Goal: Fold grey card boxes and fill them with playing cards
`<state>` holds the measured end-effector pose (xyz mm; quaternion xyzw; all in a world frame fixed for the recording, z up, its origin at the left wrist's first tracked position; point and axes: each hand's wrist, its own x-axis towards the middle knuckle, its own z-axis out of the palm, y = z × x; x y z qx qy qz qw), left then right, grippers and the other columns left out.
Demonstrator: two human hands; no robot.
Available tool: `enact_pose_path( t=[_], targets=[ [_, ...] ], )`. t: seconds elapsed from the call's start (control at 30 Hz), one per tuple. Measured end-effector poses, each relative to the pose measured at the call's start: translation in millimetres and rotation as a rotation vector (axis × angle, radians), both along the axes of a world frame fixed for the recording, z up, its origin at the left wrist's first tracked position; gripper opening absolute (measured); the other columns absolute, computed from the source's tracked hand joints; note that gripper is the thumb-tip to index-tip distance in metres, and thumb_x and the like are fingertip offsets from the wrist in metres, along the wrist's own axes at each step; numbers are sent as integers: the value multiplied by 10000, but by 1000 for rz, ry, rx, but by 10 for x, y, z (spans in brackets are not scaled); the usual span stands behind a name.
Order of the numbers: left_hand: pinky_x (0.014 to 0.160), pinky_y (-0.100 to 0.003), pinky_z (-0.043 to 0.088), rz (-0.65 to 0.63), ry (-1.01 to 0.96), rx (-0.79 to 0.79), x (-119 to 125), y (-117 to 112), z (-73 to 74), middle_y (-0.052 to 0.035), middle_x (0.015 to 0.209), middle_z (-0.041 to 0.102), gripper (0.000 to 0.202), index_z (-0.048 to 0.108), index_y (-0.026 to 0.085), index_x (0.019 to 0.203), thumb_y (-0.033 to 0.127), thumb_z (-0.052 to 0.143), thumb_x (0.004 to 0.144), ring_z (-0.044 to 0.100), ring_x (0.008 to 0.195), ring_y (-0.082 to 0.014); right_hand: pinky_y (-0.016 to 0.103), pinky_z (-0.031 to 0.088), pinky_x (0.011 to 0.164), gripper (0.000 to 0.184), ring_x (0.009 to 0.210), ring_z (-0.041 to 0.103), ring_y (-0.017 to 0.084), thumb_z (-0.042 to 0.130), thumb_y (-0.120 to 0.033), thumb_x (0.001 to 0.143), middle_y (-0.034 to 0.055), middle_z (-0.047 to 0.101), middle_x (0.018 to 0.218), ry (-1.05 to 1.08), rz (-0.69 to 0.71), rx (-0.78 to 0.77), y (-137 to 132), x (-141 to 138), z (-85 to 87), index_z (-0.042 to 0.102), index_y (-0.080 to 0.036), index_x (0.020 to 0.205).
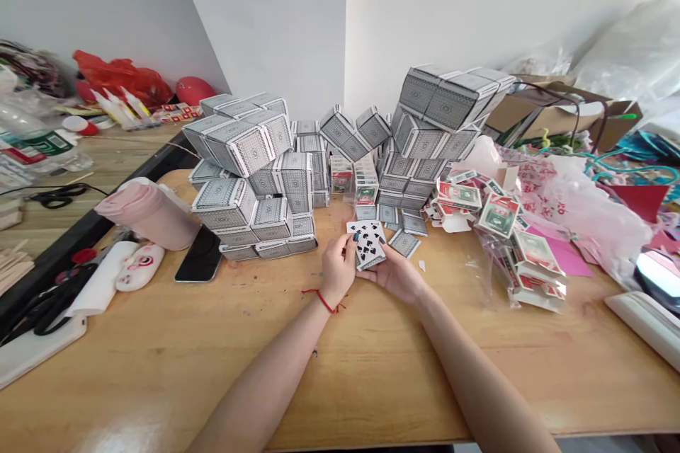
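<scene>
Between my hands, a little above the table, are playing cards (370,242) with a spade card face up. My left hand (340,265) pinches their left edge, thumb on top. My right hand (397,272) grips the right side, with fingers underneath. How many cards I hold is hidden. Just beyond lie loose face-down cards (404,243) with grey patterned backs. Behind them, boxes covered in the same grey card backs are stacked at left (228,204) and right (419,168). Unwrapped card packs (366,184) stand in the gap between the stacks.
Opened red-and-green card boxes (534,258) and clear wrappers lie to the right, beside a white plastic bag (557,187). At left are a black phone (198,255), a pink roll (149,212) and black-handled scissors (64,297). A cardboard box (531,117) stands at back right.
</scene>
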<state>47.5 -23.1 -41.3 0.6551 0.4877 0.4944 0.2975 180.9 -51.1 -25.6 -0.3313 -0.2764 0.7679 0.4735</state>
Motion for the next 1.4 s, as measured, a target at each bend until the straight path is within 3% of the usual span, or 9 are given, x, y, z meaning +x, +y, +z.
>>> enact_pose_path(
  t=[0.27,0.53,0.93,1.13,1.4],
  targets=[
    [793,-313,448,-99,9,33,11,-4,-13,-86,963,618,244,590,191,973,298,398,867,559,935,-187,374,496,752,251,849,621,179,463,-375,817,32,659,960,6,-2,16,-2,26,-32,536,-241,1016],
    [773,-299,466,-183,-16,56,13,2,5,-88,1014,601,223,584,188,995,265,429,854,558,944,-179,353,499,751,241,836,613,171,508,-361,791,33,655,934,14,-41,-12,0,40,-55,550,-226,986],
    [710,-272,472,-206,-68,-37,30,-28,-8,-87,958,614,210,555,173,958,294,417,856,583,844,-166,306,511,662,238,732,619,158,478,-382,822,46,664,828,-58,-54,-60,12,35,-68,577,-197,934],
    [632,-234,474,-211,-152,-86,36,-42,-1,-64,879,617,241,507,173,988,346,397,864,587,713,-130,312,520,671,233,787,625,171,535,-289,784,60,662,944,-8,-96,-96,18,26,-51,581,-182,985],
    [732,-251,486,-251,-190,-83,47,-49,34,-74,951,619,204,510,174,987,301,459,836,601,847,-147,318,512,652,202,772,616,169,493,-191,761,24,654,897,72,-106,-98,-8,9,13,562,-212,949]
  ],
)
